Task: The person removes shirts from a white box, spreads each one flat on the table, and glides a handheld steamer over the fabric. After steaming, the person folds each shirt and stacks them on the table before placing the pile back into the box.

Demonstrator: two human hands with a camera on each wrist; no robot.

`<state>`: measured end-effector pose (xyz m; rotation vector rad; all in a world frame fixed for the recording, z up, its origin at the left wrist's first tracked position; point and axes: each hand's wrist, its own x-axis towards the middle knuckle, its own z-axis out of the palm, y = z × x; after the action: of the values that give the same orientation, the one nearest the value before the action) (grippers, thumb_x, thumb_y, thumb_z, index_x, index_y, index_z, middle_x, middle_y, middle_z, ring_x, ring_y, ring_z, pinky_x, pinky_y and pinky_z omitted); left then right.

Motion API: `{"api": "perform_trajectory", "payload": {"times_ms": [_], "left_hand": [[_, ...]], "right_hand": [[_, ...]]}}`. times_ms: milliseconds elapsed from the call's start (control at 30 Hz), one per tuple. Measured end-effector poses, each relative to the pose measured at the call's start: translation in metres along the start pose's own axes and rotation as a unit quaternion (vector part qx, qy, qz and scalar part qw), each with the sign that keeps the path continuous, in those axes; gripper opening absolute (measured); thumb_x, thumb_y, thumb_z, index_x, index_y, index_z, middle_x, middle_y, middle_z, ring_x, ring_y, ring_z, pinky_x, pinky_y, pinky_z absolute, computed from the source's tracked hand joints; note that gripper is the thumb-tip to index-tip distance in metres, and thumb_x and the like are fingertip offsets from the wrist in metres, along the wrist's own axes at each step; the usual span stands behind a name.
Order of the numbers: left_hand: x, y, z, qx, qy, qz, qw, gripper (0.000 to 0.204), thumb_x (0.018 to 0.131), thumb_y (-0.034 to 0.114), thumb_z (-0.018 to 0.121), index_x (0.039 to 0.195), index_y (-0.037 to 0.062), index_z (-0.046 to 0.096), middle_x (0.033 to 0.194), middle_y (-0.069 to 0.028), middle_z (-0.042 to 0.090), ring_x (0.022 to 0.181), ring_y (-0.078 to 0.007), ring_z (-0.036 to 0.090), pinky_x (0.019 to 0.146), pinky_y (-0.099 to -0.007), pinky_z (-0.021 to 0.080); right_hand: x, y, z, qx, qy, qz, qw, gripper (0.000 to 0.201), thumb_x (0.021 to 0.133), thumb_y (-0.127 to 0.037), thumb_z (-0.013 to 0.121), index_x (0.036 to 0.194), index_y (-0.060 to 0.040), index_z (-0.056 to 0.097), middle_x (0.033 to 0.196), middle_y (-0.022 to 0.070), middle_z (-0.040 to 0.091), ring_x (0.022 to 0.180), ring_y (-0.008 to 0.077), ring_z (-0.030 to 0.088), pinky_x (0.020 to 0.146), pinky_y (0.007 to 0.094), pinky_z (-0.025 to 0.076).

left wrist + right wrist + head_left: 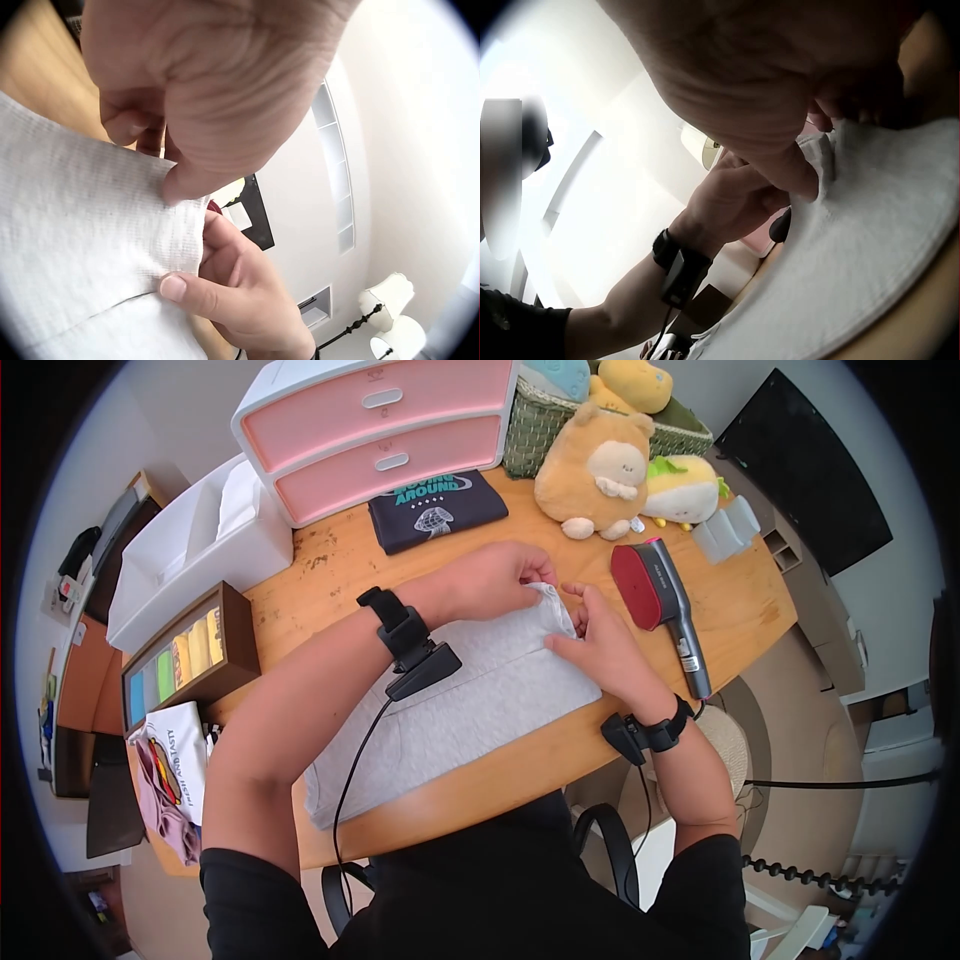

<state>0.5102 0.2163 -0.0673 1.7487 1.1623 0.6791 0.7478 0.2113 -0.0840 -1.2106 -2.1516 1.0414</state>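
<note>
A light grey garment [470, 690] lies folded in a long flat shape along the table's front, with a ribbed band at its right end. At that end's far corner, my left hand [497, 575] pinches the edge between thumb and fingers. My right hand [603, 640] grips the same end a little nearer to me, its thumb on top of the cloth. In the left wrist view, the right thumb presses beside a seam line on the ribbed fabric [112, 217]. The right wrist view shows the cloth [870, 217] raised and bunched at the fingers.
A handheld steamer [655, 590] with a red head lies right of the hands. Behind stand a folded dark shirt [440, 515], a pink drawer unit [385, 435] and a plush bear [590, 470]. Leftward are a box of rolled cloths [235, 625], a white bin [190, 575] and folded clothes [180, 750].
</note>
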Motion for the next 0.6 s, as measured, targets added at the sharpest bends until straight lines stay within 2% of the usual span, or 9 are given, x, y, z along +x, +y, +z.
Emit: {"api": "perform_trajectory", "payload": {"times_ms": [100,200,233,300,400,533,600], "left_hand": [[-0.002,0.005,0.0,0.014,-0.005,-0.001,1.0,0.022,0.096,0.002,0.068,0.117,0.0,0.069,0.102,-0.0032,0.072,0.094,-0.0117,0.066,0.086,-0.029,0.054],[-0.006,0.005,0.0,0.043,0.007,0.005,0.999,0.019,0.097,0.001,0.066,0.116,0.0001,0.069,0.102,-0.0022,0.072,0.093,-0.0109,0.066,0.085,-0.0283,0.054],[-0.007,0.003,0.0,0.05,0.011,0.006,0.999,0.018,0.098,0.001,0.065,0.115,0.0003,0.069,0.101,-0.0018,0.071,0.093,-0.0106,0.066,0.084,-0.0279,0.054],[-0.008,-0.003,0.002,-0.022,0.021,-0.018,0.999,0.016,0.099,0.001,0.064,0.114,0.0005,0.069,0.1,-0.001,0.07,0.093,-0.0099,0.065,0.083,-0.0265,0.053],[-0.017,-0.007,0.001,-0.072,0.038,-0.026,0.996,0.015,0.1,0.001,0.063,0.113,0.0007,0.068,0.099,-0.0005,0.069,0.092,-0.0092,0.064,0.083,-0.0255,0.053],[-0.038,-0.024,0.001,-0.071,0.068,-0.034,0.995,0.015,0.1,0.0,0.062,0.115,0.0019,0.066,0.103,-0.0014,0.068,0.092,-0.0093,0.064,0.085,-0.0262,0.055],[-0.05,-0.037,0.005,-0.112,0.119,-0.063,0.985,0.016,0.1,0.0,0.061,0.116,0.0029,0.066,0.106,-0.0021,0.068,0.092,-0.01,0.064,0.085,-0.0266,0.055]], "right_hand": [[0.004,0.017,0.004,0.029,-0.024,-0.031,0.999,0.037,0.088,-0.02,0.083,0.11,0.0044,0.064,0.085,0.0165,0.065,0.078,0.031,0.065,0.071,0.0419,0.052],[0.003,0.003,-0.002,-0.109,-0.04,0.0,0.993,0.034,0.092,-0.022,0.079,0.108,0.0045,0.063,0.08,0.0204,0.065,0.076,0.0355,0.066,0.069,0.0442,0.051],[0.002,-0.002,-0.002,-0.115,-0.024,-0.007,0.993,0.033,0.094,-0.022,0.078,0.107,0.004,0.063,0.08,0.0217,0.066,0.076,0.0373,0.067,0.069,0.046,0.051],[-0.002,-0.012,0.003,-0.121,0.009,-0.019,0.992,0.03,0.096,-0.023,0.075,0.105,0.0029,0.062,0.079,0.0241,0.067,0.076,0.0408,0.068,0.069,0.0495,0.052],[-0.01,-0.038,0.01,-0.247,0.036,-0.031,0.968,0.027,0.098,-0.023,0.072,0.102,0.0015,0.062,0.082,0.0245,0.07,0.081,0.0426,0.072,0.072,0.0531,0.053],[-0.018,-0.061,0.026,-0.265,0.02,-0.075,0.961,0.026,0.098,-0.022,0.072,0.104,0.0012,0.062,0.086,0.0249,0.073,0.084,0.0444,0.073,0.075,0.0545,0.056],[-0.019,-0.069,0.038,-0.281,0.001,-0.075,0.957,0.027,0.098,-0.022,0.072,0.105,0.002,0.062,0.087,0.0251,0.073,0.085,0.0451,0.073,0.075,0.0539,0.057]]}}
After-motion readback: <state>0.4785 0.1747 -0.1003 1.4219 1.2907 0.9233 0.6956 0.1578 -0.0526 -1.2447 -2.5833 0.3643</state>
